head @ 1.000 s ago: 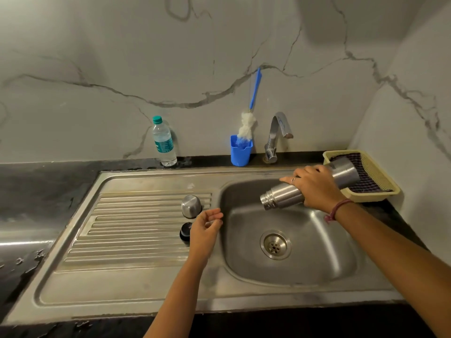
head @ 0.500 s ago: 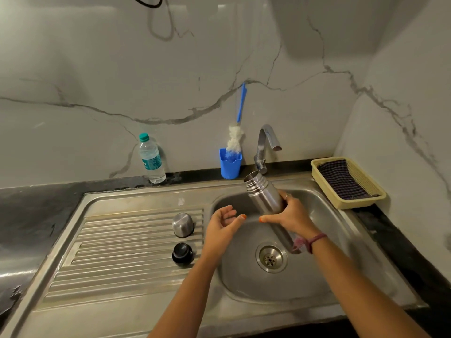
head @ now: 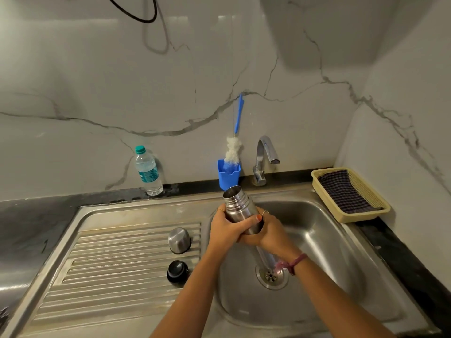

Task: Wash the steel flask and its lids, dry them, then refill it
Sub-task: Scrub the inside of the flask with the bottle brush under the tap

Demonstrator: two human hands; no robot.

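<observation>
Both forearms are bare, with no sleeves seen. A maroon thread band point(head: 296, 262) is worn at the right wrist. Thin rings are worn on fingers of both hands, and orange polish is seen on a thumbnail point(head: 259, 217).

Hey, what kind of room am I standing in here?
Most likely a home kitchen, at the washing-up spot. A steel sink with a ribbed drainboard sits in a dark counter under a tap, and a bottle brush stands in a blue holder against the marble wall.
</observation>
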